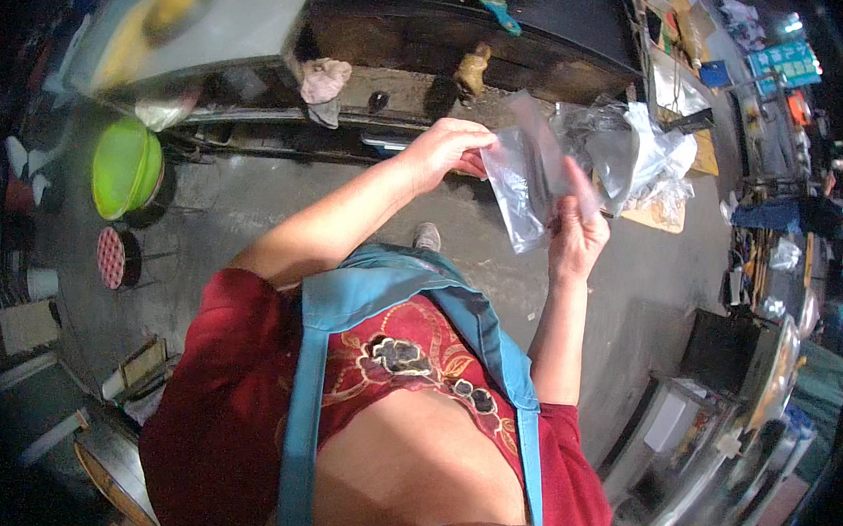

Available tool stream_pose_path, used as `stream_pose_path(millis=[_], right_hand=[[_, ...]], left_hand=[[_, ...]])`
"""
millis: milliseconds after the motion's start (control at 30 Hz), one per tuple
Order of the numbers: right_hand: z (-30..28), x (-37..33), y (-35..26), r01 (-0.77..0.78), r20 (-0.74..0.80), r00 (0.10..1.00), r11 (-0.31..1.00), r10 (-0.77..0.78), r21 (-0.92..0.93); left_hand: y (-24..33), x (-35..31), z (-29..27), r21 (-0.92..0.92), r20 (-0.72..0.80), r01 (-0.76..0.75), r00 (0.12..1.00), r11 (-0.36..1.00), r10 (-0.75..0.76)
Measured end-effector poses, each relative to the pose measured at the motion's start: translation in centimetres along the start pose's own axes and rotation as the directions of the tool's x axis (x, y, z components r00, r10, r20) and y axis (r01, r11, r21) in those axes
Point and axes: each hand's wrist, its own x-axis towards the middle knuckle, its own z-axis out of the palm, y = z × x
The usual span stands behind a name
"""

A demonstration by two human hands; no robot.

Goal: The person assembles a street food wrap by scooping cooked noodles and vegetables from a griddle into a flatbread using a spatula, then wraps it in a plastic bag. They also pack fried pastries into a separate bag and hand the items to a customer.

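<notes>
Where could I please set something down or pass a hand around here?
Bare concrete floor lies between the green tub and the shoe, and right of the right hand. The counter edge by the clear bags is crowded. Both hands, left hand too, hold a clear plastic bag.

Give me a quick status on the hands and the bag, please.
Left hand and right hand both gripping a clear plastic bag, held up at chest height. More bags piled on the counter beyond. Nothing between hands and bag.
</notes>
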Motion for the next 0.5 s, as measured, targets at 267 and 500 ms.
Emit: stream_pose_path(millis=[267, 500], right_hand=[[-2.9, 1.3, 1.3, -0.097, -0.214, 0.964, 0.958, 0.157, 0.269], [-2.6, 2.6, -0.4, 0.132, 0.093, 0.987, 0.991, -0.132, 0.002]], left_hand=[[-2.0, -2.4, -1.6, 0.405, -0.114, -0.199, 0.957, 0.892, 0.266], [0.8, 1.0, -1.4, 0.488, -0.138, -0.332, 0.884, 0.807, 0.447]])
